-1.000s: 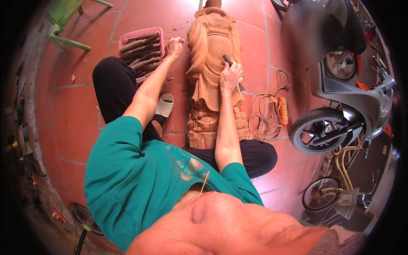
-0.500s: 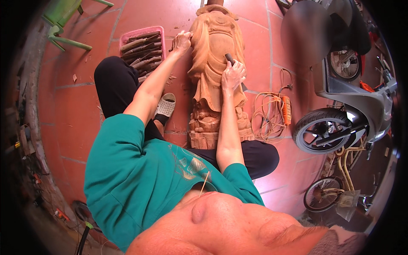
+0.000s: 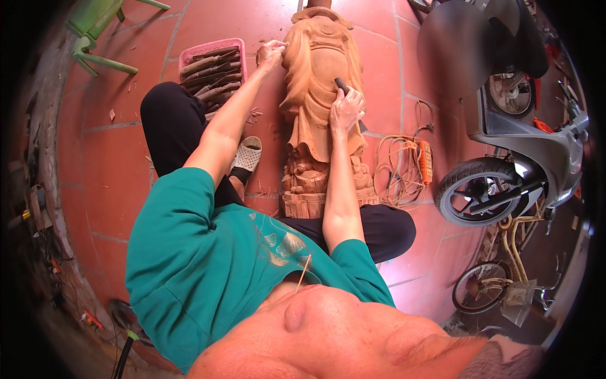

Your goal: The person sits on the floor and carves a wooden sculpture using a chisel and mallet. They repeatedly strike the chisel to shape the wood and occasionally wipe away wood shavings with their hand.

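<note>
A carved wooden statue [image 3: 328, 63] of a robed figure lies on its back on the floor between my legs, its carved base toward me. My right hand [image 3: 347, 110] rests over the robe, closed around a dark tool [image 3: 341, 84]. The tool's rounded end sticks out above my fingers, and a dark flat part shows past the hand's right side. At the statue's upper left edge my left hand [image 3: 271, 55] is closed, fingertips against or very near the wood. Whatever it may hold is hidden.
Left of the statue, a pink basket [image 3: 242, 57] holds several carving tools [image 3: 211, 69]. An orange power strip [image 3: 425, 162] with coiled cord lies on the right. Beyond it stand a grey motorbike [image 3: 524, 139] and a bicycle [image 3: 483, 287]. A green chair [image 3: 95, 25] is at upper left.
My left hand has shifted slightly, its fingers turning toward the statue's edge. The right hand and its tool have hardly moved.
</note>
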Tool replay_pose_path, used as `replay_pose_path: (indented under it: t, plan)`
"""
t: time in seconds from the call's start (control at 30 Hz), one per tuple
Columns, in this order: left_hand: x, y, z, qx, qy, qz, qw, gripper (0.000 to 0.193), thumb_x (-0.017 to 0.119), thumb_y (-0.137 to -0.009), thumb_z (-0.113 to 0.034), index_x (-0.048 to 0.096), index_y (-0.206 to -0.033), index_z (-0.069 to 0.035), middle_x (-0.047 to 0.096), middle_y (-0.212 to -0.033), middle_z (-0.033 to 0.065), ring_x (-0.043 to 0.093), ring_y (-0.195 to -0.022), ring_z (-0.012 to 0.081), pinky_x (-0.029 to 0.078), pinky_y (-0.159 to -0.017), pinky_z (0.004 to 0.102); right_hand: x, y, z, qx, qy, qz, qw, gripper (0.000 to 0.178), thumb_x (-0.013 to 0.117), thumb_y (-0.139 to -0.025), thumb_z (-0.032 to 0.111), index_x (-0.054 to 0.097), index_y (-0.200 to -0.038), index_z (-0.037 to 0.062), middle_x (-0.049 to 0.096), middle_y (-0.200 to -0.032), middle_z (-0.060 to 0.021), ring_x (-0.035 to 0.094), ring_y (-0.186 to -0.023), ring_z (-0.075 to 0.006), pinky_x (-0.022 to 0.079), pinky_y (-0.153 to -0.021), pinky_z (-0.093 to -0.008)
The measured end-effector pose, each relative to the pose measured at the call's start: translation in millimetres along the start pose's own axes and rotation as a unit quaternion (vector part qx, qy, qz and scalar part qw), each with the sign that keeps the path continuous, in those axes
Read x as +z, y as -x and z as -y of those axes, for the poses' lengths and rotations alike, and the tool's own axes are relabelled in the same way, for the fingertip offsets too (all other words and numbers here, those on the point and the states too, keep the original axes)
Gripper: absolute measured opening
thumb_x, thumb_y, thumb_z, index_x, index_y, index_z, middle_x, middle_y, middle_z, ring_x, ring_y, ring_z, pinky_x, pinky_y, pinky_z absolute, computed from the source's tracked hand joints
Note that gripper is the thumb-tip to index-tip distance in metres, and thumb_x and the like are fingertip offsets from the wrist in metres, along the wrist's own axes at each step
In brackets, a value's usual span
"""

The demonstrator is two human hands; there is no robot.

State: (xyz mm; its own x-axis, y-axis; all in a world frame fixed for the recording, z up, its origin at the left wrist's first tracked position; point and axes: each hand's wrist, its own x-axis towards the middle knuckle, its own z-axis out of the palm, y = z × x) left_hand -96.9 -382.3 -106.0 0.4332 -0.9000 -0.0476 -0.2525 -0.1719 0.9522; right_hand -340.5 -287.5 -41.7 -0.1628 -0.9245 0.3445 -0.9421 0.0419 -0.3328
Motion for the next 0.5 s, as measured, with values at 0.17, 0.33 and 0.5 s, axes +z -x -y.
replay_pose_path:
  t: [0.17,0.33,0.5]
  plan:
    - [-11,-5,44,0.014,-0.108,-0.060,0.992,0.016,0.070,-0.084,-0.022,0.077,-0.098,-0.016,0.075,-0.085,0.0066,0.069,-0.076,0.0145,0.053,-0.069,0.0322,5,-1,24,-0.016,-0.010,-0.002,1.000,0.030,0.058,-0.094,0.032,0.060,-0.116,0.0120,0.058,-0.116,-0.0048,0.052,-0.117,-0.0267,0.041,-0.091,-0.0514]
    - [-22,27,95,0.010,-0.170,0.026,0.985,0.018,0.067,-0.084,-0.022,0.076,-0.099,-0.017,0.074,-0.093,0.0097,0.071,-0.089,0.0257,0.053,-0.077,0.0390,4,-3,26,-0.017,-0.006,-0.003,1.000,0.030,0.059,-0.094,0.034,0.060,-0.116,0.0136,0.057,-0.116,-0.0040,0.052,-0.116,-0.0266,0.041,-0.091,-0.0513]
    - [-12,24,55,-0.050,-0.016,-0.123,0.991,0.019,0.072,-0.083,-0.025,0.076,-0.098,-0.016,0.070,-0.073,0.0003,0.063,-0.070,0.0113,0.049,-0.066,0.0301,0,-2,20,-0.003,-0.024,0.010,1.000,0.029,0.059,-0.094,0.033,0.060,-0.115,0.0130,0.057,-0.116,-0.0052,0.050,-0.119,-0.0282,0.041,-0.093,-0.0522]
